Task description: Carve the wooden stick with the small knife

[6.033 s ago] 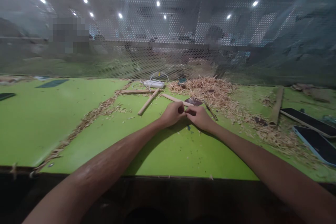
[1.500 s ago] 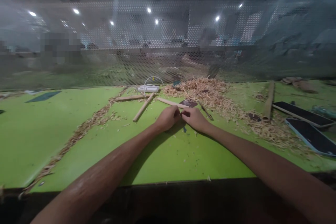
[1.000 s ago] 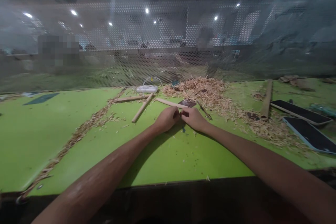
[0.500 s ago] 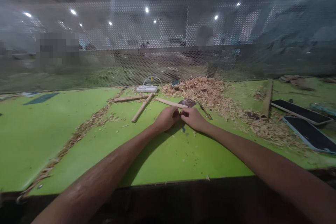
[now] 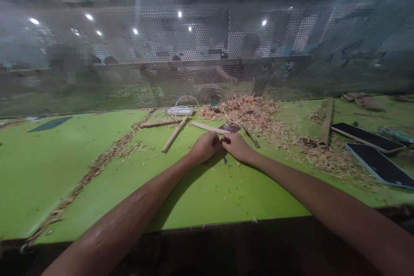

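My left hand (image 5: 205, 146) and my right hand (image 5: 237, 145) meet over the green tabletop (image 5: 207, 198), fingertips touching or almost touching. Both are curled into a pinch. Whatever sits between the fingers is too small or too hidden to make out. Just beyond them lies a pale wooden stick (image 5: 208, 128), its right end close to my fingers. A dark flat piece (image 5: 230, 127) rests behind my right hand, with a thin dark tool (image 5: 250, 136) beside it. Left of my hands a second wooden stick (image 5: 174, 134) lies at a slant, near a browner stick (image 5: 158, 123).
Wood shavings (image 5: 249, 110) are heaped at the back and trail rightward. More fill the table seam (image 5: 97, 166). Two phones (image 5: 380, 166) and a thick wooden bar (image 5: 326, 123) lie at right. A white power strip (image 5: 180, 111) with a cable stands before the perforated screen (image 5: 200, 69).
Both hands keep the same pinched pose in the same spot. The view has shifted very slightly; nothing on the table has visibly moved.
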A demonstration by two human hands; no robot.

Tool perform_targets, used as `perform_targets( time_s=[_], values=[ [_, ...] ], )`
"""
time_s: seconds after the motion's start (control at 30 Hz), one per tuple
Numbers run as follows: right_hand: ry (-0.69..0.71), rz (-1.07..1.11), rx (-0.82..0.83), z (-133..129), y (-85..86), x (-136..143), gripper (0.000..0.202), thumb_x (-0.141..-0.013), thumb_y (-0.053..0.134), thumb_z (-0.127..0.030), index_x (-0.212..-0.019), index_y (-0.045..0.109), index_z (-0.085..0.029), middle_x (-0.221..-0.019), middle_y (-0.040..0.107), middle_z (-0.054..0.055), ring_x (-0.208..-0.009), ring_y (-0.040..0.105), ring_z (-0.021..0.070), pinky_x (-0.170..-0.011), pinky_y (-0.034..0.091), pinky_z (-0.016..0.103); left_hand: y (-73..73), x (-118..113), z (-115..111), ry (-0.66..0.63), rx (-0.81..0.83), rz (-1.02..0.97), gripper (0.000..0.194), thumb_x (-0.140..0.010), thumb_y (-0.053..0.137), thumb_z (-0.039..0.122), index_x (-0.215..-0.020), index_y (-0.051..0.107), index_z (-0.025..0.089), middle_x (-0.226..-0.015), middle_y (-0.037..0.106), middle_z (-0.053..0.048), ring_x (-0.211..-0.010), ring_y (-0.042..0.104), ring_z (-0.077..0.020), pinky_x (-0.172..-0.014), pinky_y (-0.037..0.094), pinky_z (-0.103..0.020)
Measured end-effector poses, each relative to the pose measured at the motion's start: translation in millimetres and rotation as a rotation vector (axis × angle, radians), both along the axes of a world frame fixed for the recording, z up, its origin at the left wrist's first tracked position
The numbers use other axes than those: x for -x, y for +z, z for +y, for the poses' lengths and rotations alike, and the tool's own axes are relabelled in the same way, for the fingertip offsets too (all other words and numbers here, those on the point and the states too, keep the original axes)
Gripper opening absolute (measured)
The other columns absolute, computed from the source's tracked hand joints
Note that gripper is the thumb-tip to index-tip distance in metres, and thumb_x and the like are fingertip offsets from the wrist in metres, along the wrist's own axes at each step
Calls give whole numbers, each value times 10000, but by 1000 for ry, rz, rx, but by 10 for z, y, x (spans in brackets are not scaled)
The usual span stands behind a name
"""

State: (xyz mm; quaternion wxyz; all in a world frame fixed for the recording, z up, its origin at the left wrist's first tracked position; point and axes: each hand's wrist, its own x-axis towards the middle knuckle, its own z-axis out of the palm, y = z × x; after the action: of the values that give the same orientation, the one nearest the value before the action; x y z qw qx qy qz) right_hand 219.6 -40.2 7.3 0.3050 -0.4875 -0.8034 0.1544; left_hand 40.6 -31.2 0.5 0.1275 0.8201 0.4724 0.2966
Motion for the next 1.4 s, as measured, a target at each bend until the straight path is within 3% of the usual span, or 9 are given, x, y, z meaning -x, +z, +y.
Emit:
perform_targets(
  time_s=[0.47, 1.1, 1.4],
  values=[
    [19, 29, 25, -8, 5, 15, 173, -941, 581, -103, -797, 667, -146, -750, 657, 33, -678, 537, 123, -655, 371, 244, -20, 26, 28, 38, 15, -45, 66, -827, 672, 114, -791, 642, 159, -736, 648, -5, -673, 528, -154, -619, 337, -251],
    [-2, 64, -18, -31, 12, 10, 137, -819, 641, -58, -735, 701, -149, -687, 653, 6, -678, 552, 124, -673, 381, 246, -69, 48, 52, -9, -11, -31, 66, -825, 655, 102, -798, 652, 162, -729, 647, 2, -667, 521, -150, -616, 329, -248],
    [41, 35, -8, -50, 25, 22, 167, -834, 629, -48, -702, 640, -151, -683, 617, -5, -672, 526, 117, -674, 366, 247, -44, 39, 14, -1, 20, -23, 72, -799, 681, 104, -779, 637, 157, -728, 660, -1, -661, 520, -146, -616, 328, -247]
  ],
)
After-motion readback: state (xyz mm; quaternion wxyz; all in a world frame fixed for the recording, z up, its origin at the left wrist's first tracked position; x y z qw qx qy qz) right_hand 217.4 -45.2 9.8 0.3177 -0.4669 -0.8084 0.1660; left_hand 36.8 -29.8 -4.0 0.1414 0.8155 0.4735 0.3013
